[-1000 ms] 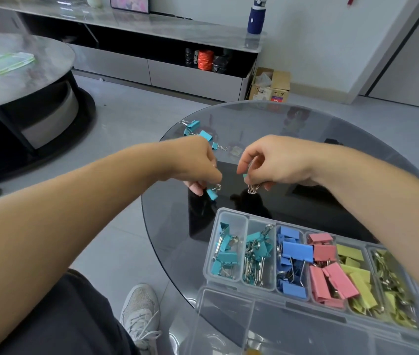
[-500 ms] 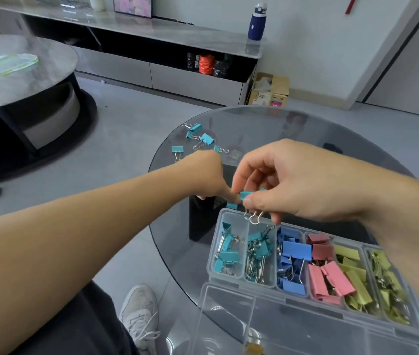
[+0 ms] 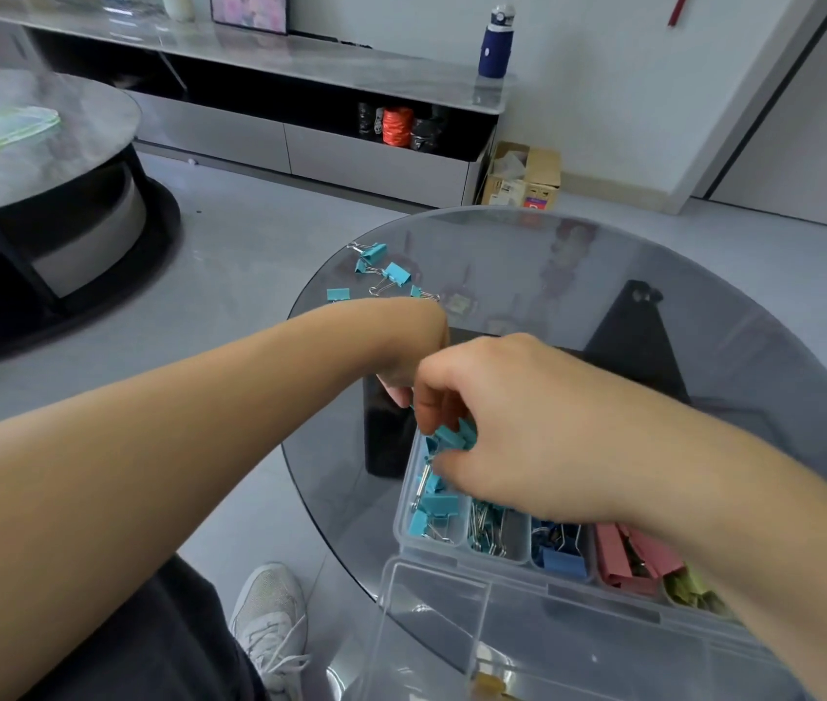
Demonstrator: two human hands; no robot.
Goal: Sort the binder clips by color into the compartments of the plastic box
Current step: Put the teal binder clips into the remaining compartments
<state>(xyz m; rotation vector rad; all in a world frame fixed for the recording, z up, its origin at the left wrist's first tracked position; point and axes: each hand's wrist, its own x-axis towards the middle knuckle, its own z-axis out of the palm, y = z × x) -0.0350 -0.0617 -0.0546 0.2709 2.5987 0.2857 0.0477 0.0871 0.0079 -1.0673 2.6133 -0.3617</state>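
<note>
My right hand point(image 3: 517, 427) hovers over the left end of the clear plastic box point(image 3: 403, 513), pinching a teal binder clip point(image 3: 454, 437) above the first compartment. That compartment holds teal clips point(image 3: 434, 503). To its right come small teal clips point(image 3: 490, 528), blue clips point(image 3: 561, 556), pink clips point(image 3: 639, 554) and yellow-green clips point(image 3: 695, 589). My left hand point(image 3: 401, 346) is curled just behind the right one, and its fingertips are hidden. Several loose teal clips point(image 3: 396, 273) lie at the far left of the round glass table point(image 3: 553, 265).
The box's open lid point(image 3: 528, 634) lies toward me at the table's near edge. A dark base point(image 3: 639, 336) shows under the glass. My shoe point(image 3: 270, 609) is on the floor to the left. A low round table point(image 3: 37, 159) and a cardboard box point(image 3: 523, 177) stand farther off.
My right hand has carried the teal clip toward me and down, from above the table to over the box's left compartments. The left hand followed and is now partly covered.
</note>
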